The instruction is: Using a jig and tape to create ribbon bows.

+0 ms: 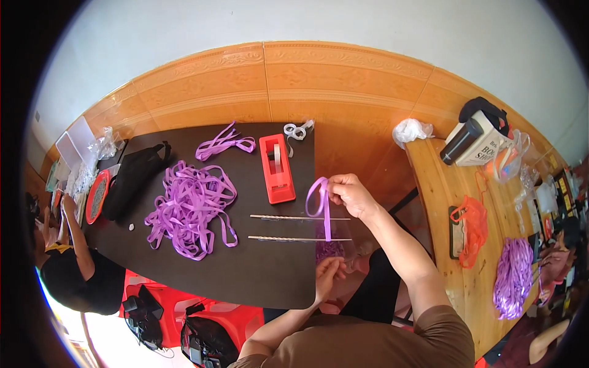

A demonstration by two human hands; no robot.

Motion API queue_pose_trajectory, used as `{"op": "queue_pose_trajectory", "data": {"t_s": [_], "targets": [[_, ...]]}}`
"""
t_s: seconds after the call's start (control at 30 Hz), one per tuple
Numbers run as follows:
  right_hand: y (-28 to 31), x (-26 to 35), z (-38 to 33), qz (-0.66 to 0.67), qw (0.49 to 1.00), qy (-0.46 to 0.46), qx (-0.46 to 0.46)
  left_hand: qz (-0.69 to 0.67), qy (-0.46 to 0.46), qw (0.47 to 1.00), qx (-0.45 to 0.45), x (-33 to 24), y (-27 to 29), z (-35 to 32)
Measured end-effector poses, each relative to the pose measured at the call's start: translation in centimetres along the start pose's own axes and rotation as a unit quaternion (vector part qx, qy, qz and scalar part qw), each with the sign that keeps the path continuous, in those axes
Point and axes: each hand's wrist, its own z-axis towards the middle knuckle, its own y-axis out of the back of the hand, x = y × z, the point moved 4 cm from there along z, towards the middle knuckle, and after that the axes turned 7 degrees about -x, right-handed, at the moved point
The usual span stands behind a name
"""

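Head view: right hand (348, 191) pinches a looped purple ribbon (319, 205); left hand (329, 273) seemingly closed on its lower end. Red tape dispenser (277, 168) on dark table (257, 270), orange tiled wall (307, 80) behind.

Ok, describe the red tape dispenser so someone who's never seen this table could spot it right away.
Look at the dark table in front of the orange wall tiles. Near its far right edge lies the red tape dispenser, just right of the purple ribbon pile. It is the only solid red block on the tabletop, with a tape roll set in it.
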Motion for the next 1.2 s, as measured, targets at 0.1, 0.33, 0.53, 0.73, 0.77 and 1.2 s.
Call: {"op": "queue_pose_trajectory", "data": {"t_s": [0.1,0.33,0.53,0.73,0.77,1.2], "targets": [[0.6,-2.0,1.2,0.007,0.999,-0.042,0.006,-0.016,-0.028,0.998,-0.062,0.6,0.0,2.6],[1.7,-6.4,1.6,0.039,0.992,-0.113,-0.031,-0.006,-0.217,0.959,-0.182,-2.9,-1.7,5.6],[1.3,-10.6,-1.1,0.132,0.976,-0.175,-0.004,-0.019,-0.303,0.931,-0.201,-5.0,-3.5,6.2],[-0.7,-12.7,-6.3,0.247,0.924,-0.258,-0.136,-0.052,-0.209,0.963,-0.162,-3.6,-2.0,6.2],[0.3,-13.7,-7.1,0.244,0.923,-0.261,-0.139,-0.060,-0.145,0.969,-0.191,-3.3,-2.2,5.8],[3.4,-11.3,-15.4,-0.296,0.795,0.390,-0.359,-0.028,-0.149,0.982,-0.115,-1.8,-1.4,1.5]]}}
